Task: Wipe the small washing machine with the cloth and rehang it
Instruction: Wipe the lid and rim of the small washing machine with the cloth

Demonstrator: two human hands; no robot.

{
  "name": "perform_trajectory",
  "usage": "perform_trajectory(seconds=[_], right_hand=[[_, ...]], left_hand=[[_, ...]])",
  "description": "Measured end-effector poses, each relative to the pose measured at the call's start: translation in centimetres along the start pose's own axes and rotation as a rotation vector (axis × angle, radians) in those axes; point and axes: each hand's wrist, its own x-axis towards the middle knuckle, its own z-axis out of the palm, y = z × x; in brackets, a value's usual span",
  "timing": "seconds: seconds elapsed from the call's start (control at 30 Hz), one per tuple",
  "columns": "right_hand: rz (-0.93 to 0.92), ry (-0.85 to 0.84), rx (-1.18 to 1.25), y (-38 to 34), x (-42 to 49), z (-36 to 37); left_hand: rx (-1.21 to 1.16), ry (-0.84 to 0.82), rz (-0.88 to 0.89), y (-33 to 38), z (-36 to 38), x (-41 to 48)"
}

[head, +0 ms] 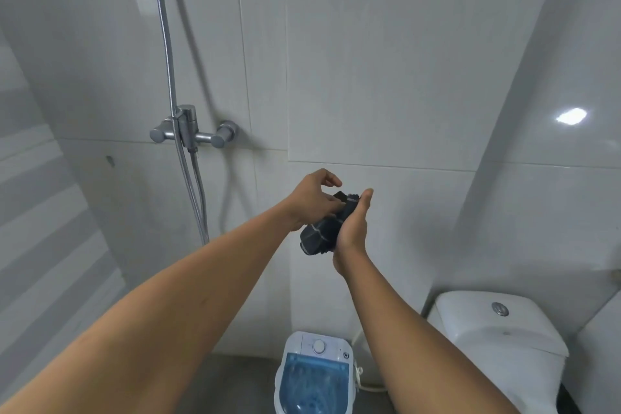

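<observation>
A dark, bunched-up cloth [322,232] is held up in front of the tiled wall at about chest height. My right hand [354,228] cups it from the right, fingers wrapped around it. My left hand [314,200] pinches its upper end with thumb and fingers. The small washing machine [316,371], white with a blue see-through lid and a round white dial, stands on the floor far below the hands, near the bottom edge of the view. No hook or hanger shows behind the cloth.
A chrome shower mixer [191,129] with its hose [195,178] is mounted on the wall to the left. A white toilet [497,329] stands right of the washing machine. The machine's white cord [364,383] trails along the grey floor.
</observation>
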Motion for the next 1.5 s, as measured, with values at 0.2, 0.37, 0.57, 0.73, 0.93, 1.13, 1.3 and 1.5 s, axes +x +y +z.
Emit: perform_trajectory(seconds=[0.2,0.37,0.57,0.73,0.93,1.13,1.3,1.5], right_hand=[[-0.196,0.238,-0.233,1.1,1.0,-0.1],[-0.546,0.195,-0.942,5.4,2.7,-3.8],[-1.024,-0.069,-1.489,16.4,8.4,-9.5],[-1.096,-0.203,-1.696,29.9,14.1,-14.7],[-1.190,-0.217,-1.768,45.8,20.3,-19.5],[-1.208,-0.175,-1.750,56.7,22.8,-21.1],[-1.026,-0.177,-1.851,61.9,24.3,-20.1],[-0.662,-0.397,-1.855,66.4,23.9,-21.1]], left_hand=[[0.391,0.157,0.130,-2.1,-1.7,0.8],[0.457,0.183,0.023,-9.5,-3.2,1.6],[0.766,0.181,-0.033,-25.2,-0.9,3.4],[1.014,0.087,0.080,-41.2,4.2,3.6],[1.098,-0.098,0.083,-59.5,10.5,3.2],[1.002,-0.200,-0.017,-70.4,13.9,1.2],[0.992,-0.238,-0.039,-75.4,13.9,-0.5],[1.004,-0.323,-0.089,-77.2,12.8,-1.7]])
